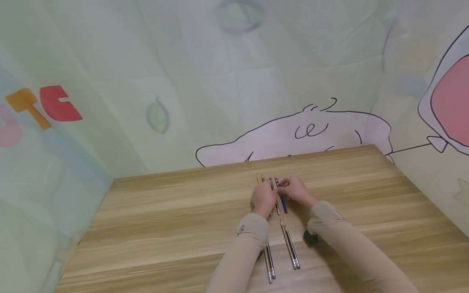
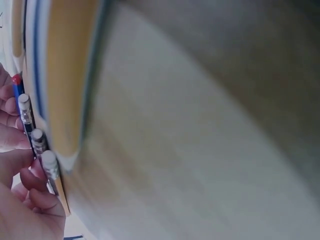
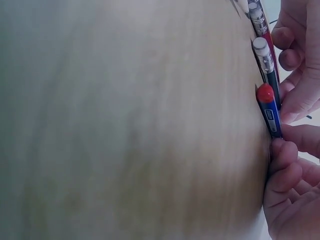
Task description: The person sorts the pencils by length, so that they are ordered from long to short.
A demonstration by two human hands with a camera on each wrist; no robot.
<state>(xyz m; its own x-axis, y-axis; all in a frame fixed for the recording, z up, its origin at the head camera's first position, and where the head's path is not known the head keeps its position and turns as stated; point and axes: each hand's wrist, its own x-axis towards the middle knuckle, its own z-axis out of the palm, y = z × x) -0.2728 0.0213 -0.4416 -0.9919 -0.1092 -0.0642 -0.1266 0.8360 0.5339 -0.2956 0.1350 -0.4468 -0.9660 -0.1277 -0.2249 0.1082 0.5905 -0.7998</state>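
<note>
Several pencils lie side by side on the wooden table, tips away from me. At the right end of this row is a blue pencil with a red end (image 3: 270, 117); my right hand (image 1: 296, 189) pinches it from the right, thumb and forefinger at its patterned upper part. Beside it lies a black pencil with a white eraser (image 3: 265, 57), which my left hand (image 1: 264, 198) holds between fingertips. The left hand's other fingers curl over the remaining pencils, among them a yellow pencil (image 1: 258, 178), and hide their middles. Both hands nearly meet at the fingertips.
Nearer on the wooden table (image 1: 165, 228) lie two pencils (image 1: 289, 246) with eraser ends toward me. Left of these is another pair of pencils (image 1: 269, 264), partly under the left sleeve (image 1: 242, 248). A printed cloth backdrop (image 1: 183, 101) stands along the table's far edge.
</note>
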